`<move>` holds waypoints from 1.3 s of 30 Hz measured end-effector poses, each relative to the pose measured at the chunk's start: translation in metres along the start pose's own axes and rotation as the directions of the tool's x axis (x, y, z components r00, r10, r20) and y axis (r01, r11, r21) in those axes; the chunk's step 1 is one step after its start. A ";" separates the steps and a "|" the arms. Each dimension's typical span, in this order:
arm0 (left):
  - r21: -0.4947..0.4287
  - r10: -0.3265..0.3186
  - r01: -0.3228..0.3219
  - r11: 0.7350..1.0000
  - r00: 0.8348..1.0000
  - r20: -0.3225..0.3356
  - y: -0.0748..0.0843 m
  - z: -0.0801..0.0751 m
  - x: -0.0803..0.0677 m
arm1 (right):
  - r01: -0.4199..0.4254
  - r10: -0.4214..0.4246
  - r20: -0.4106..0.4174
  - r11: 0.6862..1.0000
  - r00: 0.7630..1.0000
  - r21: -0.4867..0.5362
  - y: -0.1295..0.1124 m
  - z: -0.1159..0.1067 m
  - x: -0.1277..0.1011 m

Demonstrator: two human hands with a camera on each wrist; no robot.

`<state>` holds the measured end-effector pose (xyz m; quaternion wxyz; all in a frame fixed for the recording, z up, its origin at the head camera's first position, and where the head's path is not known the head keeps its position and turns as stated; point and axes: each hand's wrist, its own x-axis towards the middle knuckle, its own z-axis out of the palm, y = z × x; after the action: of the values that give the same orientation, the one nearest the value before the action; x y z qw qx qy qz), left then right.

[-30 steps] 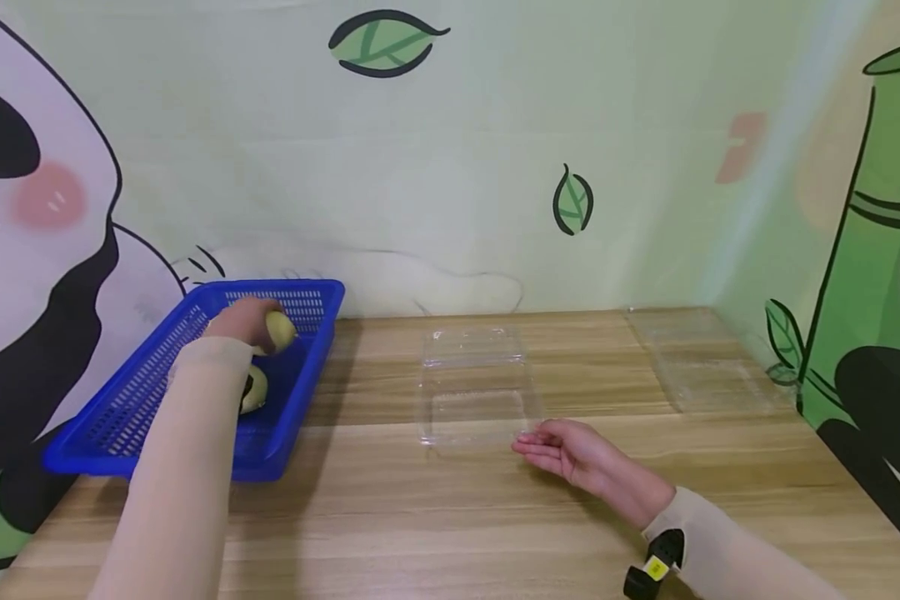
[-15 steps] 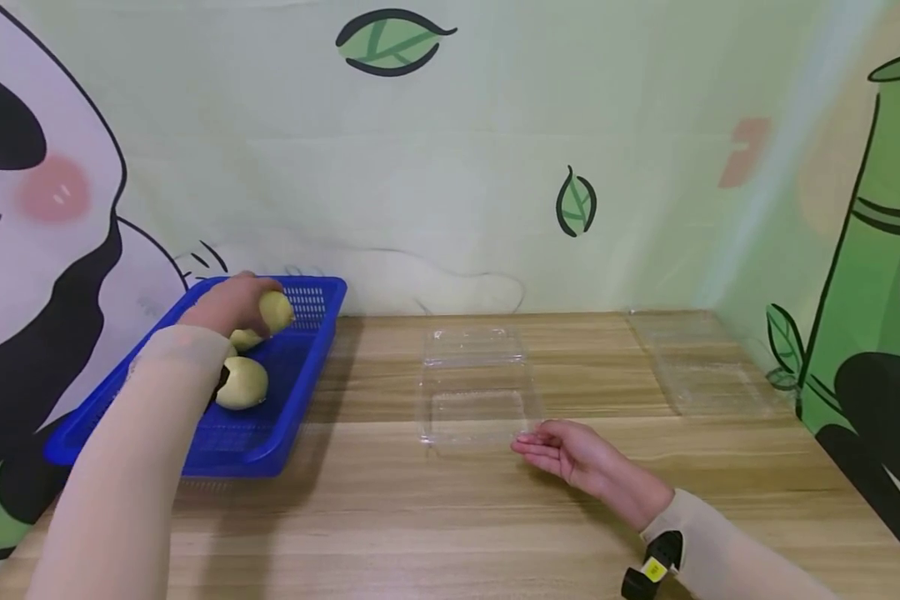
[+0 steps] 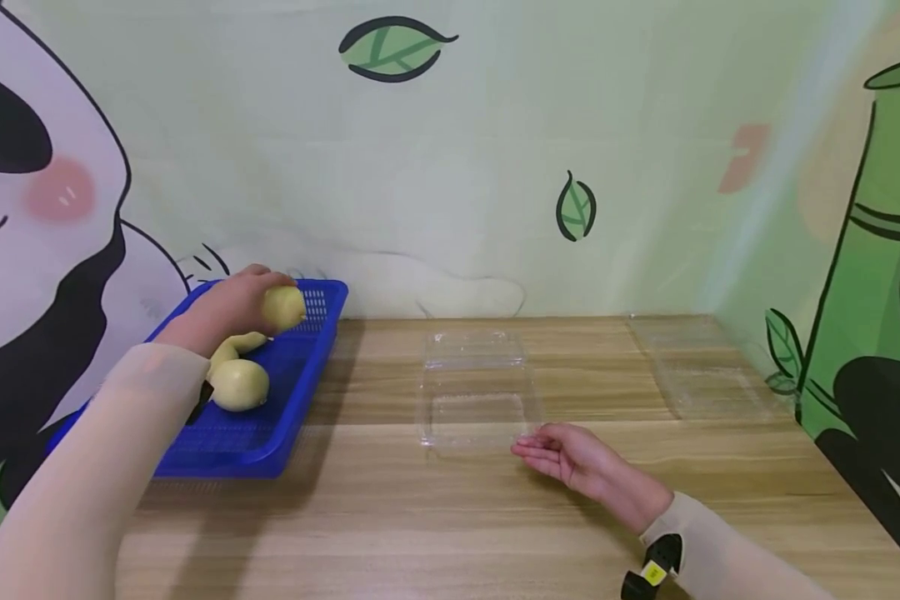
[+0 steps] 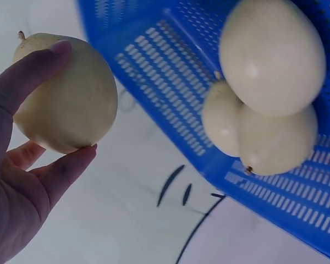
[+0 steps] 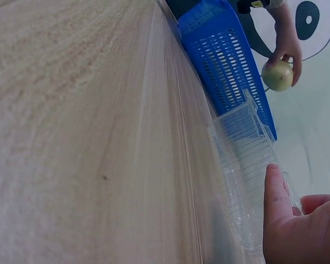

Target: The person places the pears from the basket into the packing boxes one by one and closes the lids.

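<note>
Left hand point(image 3: 228, 304) and its fruit point(image 3: 284, 308) have risen slightly since the earliest frame; right hand point(image 3: 581, 458) unmoved. Left thumb and fingers grip the fruit over the basket's point(image 3: 317, 375) far end. Right fingers, extended, appear to touch the near right corner of the clear box point(image 3: 480, 408); transparency hampers confirmation. Progress: one fruit lifted, three others point(image 4: 272, 55) remaining in the basket, none seen in the box. Yellow label point(image 3: 653, 572) on the right wrist: illegible. No brand found.

Fruit point(image 3: 287, 308) in left hand point(image 3: 228, 308) over blue basket point(image 3: 303, 408), right hand point(image 3: 581, 460) by clear container point(image 3: 480, 408)
</note>
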<state>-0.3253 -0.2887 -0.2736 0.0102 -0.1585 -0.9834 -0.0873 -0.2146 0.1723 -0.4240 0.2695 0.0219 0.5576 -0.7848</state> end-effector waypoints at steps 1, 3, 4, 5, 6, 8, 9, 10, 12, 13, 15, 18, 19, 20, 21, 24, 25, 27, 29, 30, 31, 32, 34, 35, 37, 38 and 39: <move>-0.005 0.003 -0.003 1.000 1.000 -0.004 0.002 0.000 -0.002 | 0.000 0.000 0.000 1.000 1.000 0.001 0.001 0.000 0.000; -0.016 0.005 -0.005 1.000 1.000 -0.016 0.006 0.000 -0.005 | 0.000 0.000 0.001 1.000 1.000 -0.002 0.001 0.000 0.000; -0.018 0.007 -0.007 1.000 1.000 -0.018 0.007 0.000 -0.006 | 0.001 -0.001 0.000 1.000 1.000 -0.002 0.001 0.000 0.000; -0.019 0.008 -0.008 1.000 1.000 -0.019 0.009 -0.001 -0.008 | 0.002 -0.002 0.001 1.000 1.000 -0.001 0.001 0.000 0.000; -0.023 0.007 -0.007 1.000 1.000 -0.020 0.011 -0.001 -0.009 | 0.002 -0.002 0.001 1.000 1.000 -0.002 0.001 0.000 0.000; -0.027 0.006 -0.007 1.000 1.000 -0.020 0.015 -0.002 -0.012 | 0.001 -0.001 0.002 1.000 1.000 -0.002 0.001 0.000 0.000; -0.027 0.005 -0.006 1.000 1.000 -0.019 0.016 -0.002 -0.013 | 0.000 0.000 0.002 1.000 1.000 -0.001 0.001 0.001 0.000; -0.026 0.006 -0.007 1.000 1.000 -0.018 0.017 -0.003 -0.014 | 0.000 0.000 0.003 1.000 1.000 0.000 0.001 0.001 0.000; -0.031 -0.002 0.002 1.000 1.000 -0.014 0.020 -0.003 -0.016 | 0.000 0.000 0.003 1.000 1.000 0.002 0.001 0.001 0.000; -0.032 -0.003 0.003 0.999 1.000 -0.015 0.020 -0.003 -0.018 | 0.000 0.000 0.004 1.000 1.000 0.002 0.001 0.001 0.000; -0.041 -0.009 0.008 0.999 1.000 -0.017 0.022 -0.003 -0.020 | 0.000 0.000 0.004 1.000 1.000 0.001 0.001 0.001 -0.001; -0.062 -0.018 0.016 0.998 0.999 -0.030 0.026 -0.005 -0.025 | 0.002 -0.002 0.002 1.000 1.000 0.003 0.001 0.001 -0.001; -0.073 -0.022 0.020 0.997 0.999 -0.037 0.027 -0.005 -0.027 | 0.002 -0.002 0.005 1.000 1.000 0.003 0.001 0.001 -0.001; -0.085 -0.027 0.023 0.996 0.999 -0.044 0.029 -0.006 -0.029 | 0.003 -0.003 0.007 1.000 1.000 0.003 0.001 0.001 -0.001; -0.095 -0.033 0.028 0.995 0.998 -0.048 0.030 -0.006 -0.031 | 0.003 -0.003 0.005 1.000 1.000 0.005 0.001 0.001 -0.001; -0.116 -0.043 0.035 0.993 0.997 -0.066 0.033 -0.006 -0.037 | 0.004 -0.004 0.004 1.000 1.000 0.008 0.002 0.000 -0.001; -0.121 -0.046 0.037 0.992 0.996 -0.073 0.035 -0.006 -0.038 | 0.004 -0.004 0.004 1.000 1.000 0.009 0.002 0.000 -0.001; -0.125 -0.047 0.036 0.991 0.995 -0.089 0.037 -0.005 -0.043 | 0.004 -0.004 -0.003 1.000 1.000 0.012 0.001 0.001 -0.001; -0.126 -0.040 0.026 0.992 0.993 -0.110 0.039 -0.005 -0.046 | 0.005 -0.005 0.002 1.000 1.000 0.012 0.002 0.001 0.000; -0.129 -0.036 0.020 0.991 0.992 -0.120 0.040 -0.005 -0.048 | 0.005 -0.005 0.001 1.000 1.000 0.012 0.001 0.001 -0.001; -0.135 -0.032 0.015 0.991 0.991 -0.129 0.041 -0.004 -0.050 | 0.005 -0.005 0.000 1.000 1.000 0.014 0.001 0.001 -0.001; -0.137 -0.026 0.006 0.991 0.990 -0.140 0.043 -0.004 -0.051 | 0.005 -0.005 -0.001 1.000 1.000 0.016 0.001 0.001 -0.001; -0.147 -0.010 -0.014 0.989 0.987 -0.161 0.046 -0.003 -0.054 | 0.005 -0.005 0.003 1.000 1.000 0.016 0.001 0.001 -0.001; -0.156 -0.003 -0.024 0.988 0.985 -0.173 0.048 -0.003 -0.055 | 0.005 -0.005 0.003 1.000 1.000 0.017 0.001 0.001 -0.002; -0.166 0.012 -0.044 0.985 0.982 -0.191 0.053 -0.002 -0.057 | 0.007 -0.007 0.005 1.000 1.000 0.017 0.001 0.002 -0.002; -0.171 0.019 -0.053 0.984 0.980 -0.198 0.056 -0.002 -0.058 | 0.008 -0.008 0.008 1.000 1.000 0.015 0.001 0.002 -0.002; -0.174 0.026 -0.063 0.983 0.978 -0.206 0.059 -0.002 -0.059 | 0.009 -0.009 0.012 1.000 1.000 0.013 0.001 0.002 -0.002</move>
<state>-0.2509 -0.2520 -0.2649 0.0980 -0.1712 -0.9615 -0.1912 -0.2120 0.1714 -0.4236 0.2693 0.0164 0.5510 -0.7897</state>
